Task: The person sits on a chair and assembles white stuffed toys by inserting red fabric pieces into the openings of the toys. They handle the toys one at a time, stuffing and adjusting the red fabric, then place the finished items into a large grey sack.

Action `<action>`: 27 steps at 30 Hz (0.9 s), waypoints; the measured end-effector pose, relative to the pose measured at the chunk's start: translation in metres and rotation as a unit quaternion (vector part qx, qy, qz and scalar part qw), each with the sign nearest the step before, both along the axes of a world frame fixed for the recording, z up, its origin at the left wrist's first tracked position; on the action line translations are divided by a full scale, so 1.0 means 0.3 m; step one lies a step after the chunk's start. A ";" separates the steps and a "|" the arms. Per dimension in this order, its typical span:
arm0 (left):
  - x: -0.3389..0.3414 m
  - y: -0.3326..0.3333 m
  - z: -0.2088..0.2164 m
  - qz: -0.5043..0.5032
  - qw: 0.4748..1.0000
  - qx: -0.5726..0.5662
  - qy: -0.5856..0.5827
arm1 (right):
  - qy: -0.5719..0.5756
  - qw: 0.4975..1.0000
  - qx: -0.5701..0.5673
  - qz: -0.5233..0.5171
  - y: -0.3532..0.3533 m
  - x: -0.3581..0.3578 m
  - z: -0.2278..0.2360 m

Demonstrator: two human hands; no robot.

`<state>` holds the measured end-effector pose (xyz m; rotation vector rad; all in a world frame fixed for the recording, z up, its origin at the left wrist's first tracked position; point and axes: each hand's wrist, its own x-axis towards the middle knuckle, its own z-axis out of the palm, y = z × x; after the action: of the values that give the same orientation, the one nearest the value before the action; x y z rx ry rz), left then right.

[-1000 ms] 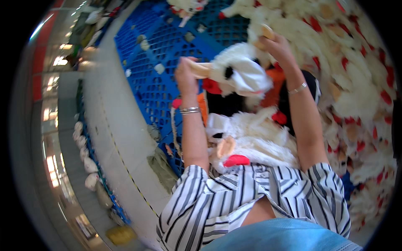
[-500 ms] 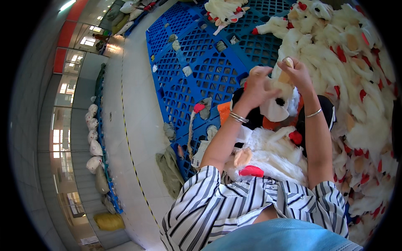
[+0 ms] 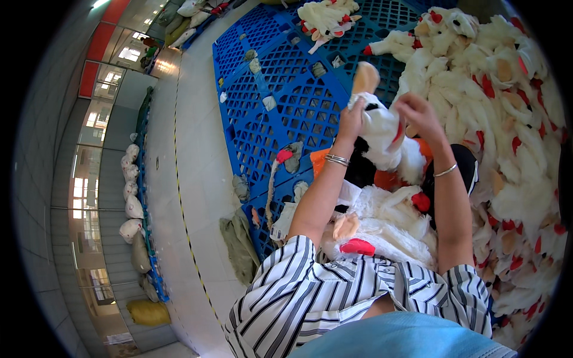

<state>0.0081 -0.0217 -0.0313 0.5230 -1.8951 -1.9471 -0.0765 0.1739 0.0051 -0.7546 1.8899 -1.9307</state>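
White plush toy [image 3: 385,134] gripped between left hand [image 3: 352,119]; right hand [image 3: 418,113]

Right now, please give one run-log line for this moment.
left hand: holds plush toy | right hand: grips same toy | surroundings: white plush pile, blue pallets

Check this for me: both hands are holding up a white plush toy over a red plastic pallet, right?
Not quite: the pallet is blue, not red, as the head view shows. Both the left hand and right hand do hold up the white plush toy over it.
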 end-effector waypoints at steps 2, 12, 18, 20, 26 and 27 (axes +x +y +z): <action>0.011 -0.021 0.011 0.041 0.998 0.044 0.006 | 0.032 0.995 0.051 0.077 -0.045 0.056 -0.010; 0.031 -0.026 0.047 0.122 0.974 0.192 0.003 | -0.045 0.979 0.176 0.094 -0.072 0.051 -0.066; 0.020 0.031 0.089 0.124 0.989 0.077 -0.006 | -0.011 0.981 0.166 0.102 -0.079 0.057 -0.102; 0.014 0.017 0.053 0.128 0.990 0.058 -0.007 | -0.026 0.976 0.184 0.117 -0.078 0.051 -0.134; -0.006 0.076 0.072 0.113 0.987 0.113 0.009 | -0.150 0.954 0.187 0.180 -0.059 0.093 -0.039; -0.014 0.075 0.064 0.102 0.989 0.105 0.010 | -0.105 0.975 0.123 0.154 -0.048 0.084 -0.049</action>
<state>0.0039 0.0007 -0.0122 0.7247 -1.5635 -2.0161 -0.0513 0.1594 -0.0097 -0.6902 1.7259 -1.4927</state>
